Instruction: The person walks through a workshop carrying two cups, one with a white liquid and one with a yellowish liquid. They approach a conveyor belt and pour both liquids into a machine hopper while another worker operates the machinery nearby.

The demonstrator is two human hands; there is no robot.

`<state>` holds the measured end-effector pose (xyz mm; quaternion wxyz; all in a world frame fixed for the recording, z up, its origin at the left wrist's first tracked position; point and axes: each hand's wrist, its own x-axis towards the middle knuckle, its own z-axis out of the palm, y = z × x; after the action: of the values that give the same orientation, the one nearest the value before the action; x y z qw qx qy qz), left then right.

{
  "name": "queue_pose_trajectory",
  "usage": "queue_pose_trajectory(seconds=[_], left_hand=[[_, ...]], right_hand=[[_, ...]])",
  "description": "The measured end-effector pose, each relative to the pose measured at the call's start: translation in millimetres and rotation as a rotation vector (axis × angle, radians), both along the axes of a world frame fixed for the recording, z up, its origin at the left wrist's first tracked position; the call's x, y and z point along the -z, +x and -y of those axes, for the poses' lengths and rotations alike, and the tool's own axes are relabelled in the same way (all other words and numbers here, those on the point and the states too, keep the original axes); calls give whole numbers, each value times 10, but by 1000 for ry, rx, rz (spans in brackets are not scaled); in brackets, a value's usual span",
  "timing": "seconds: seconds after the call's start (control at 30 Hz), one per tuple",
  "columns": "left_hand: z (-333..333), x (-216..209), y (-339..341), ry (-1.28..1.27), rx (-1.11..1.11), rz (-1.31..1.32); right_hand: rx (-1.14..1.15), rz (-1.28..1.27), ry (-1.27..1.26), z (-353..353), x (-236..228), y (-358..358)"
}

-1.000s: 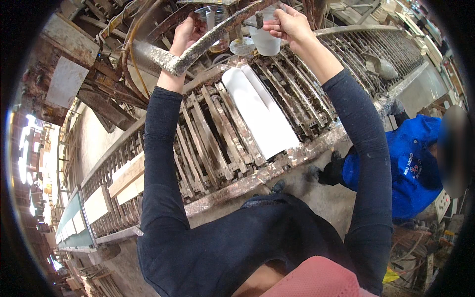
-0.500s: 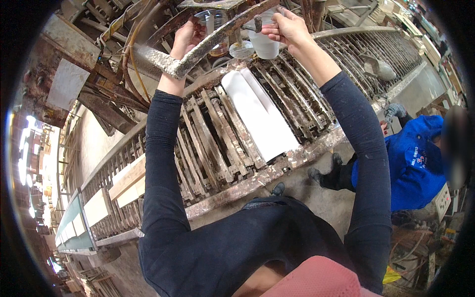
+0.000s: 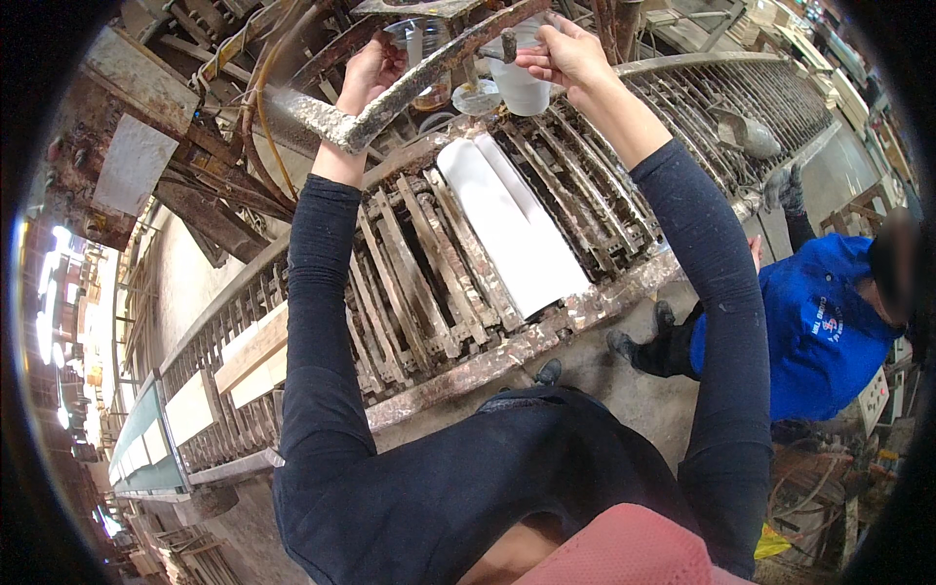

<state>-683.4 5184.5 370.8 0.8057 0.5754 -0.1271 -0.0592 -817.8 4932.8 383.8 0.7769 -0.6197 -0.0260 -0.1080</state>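
Both my arms reach up over a roller conveyor. My left hand [image 3: 370, 70], fingers curled, is beside a clear plastic container [image 3: 432, 96] holding something amber at its bottom; whatever those fingers grip is hidden. A crusted metal bar [image 3: 409, 96] crosses in front of my left wrist. My right hand [image 3: 573, 60] has its fingers bent against a translucent white plastic cup [image 3: 525, 90], near its upper part. A dark knob [image 3: 508, 45] stands up beside the right fingertips. Between the two containers lies a small clear dish [image 3: 476, 98].
A white sheet [image 3: 512, 234] lies across the conveyor rollers [image 3: 414, 253]. Pale boards [image 3: 252, 349] rest on the rollers at left. A metal scoop [image 3: 749, 134] sits at far right. A co-worker in blue [image 3: 814, 322] stands at right. Hoses [image 3: 261, 97] hang at upper left.
The co-worker at right has shifted, the body lower and the gloved arm farther down from the conveyor's edge. My two hands and the containers look the same.
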Motion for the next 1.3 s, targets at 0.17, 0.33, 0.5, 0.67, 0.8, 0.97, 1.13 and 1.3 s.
queue_pose_trajectory(seconds=[0.17, 0.33, 0.5, 0.67, 0.8, 0.97, 1.13, 1.3], left_hand=[[118, -17, -82, 3, 6, 1], [49, 21, -61, 26, 3, 65], [21, 42, -65, -64, 30, 91], [65, -13, -98, -23, -31, -15], [76, -40, -145, -42, -60, -26], [68, -60, -155, -54, -114, -77], [150, -23, -134, -105, -80, -89], [38, 16, -88, -106, -51, -82]], right_hand=[[21, -6, 11, 36, 0, -4], [2, 5, 5, 24, 11, -1], [-4, -12, 12, 6, 15, 16], [-3, -29, 25, 15, -13, -9], [6, -38, 54, -1, -46, -35], [10, -77, 71, -46, -88, -67], [35, -120, 61, 6, -89, -79], [13, -84, 75, -26, -73, -36]])
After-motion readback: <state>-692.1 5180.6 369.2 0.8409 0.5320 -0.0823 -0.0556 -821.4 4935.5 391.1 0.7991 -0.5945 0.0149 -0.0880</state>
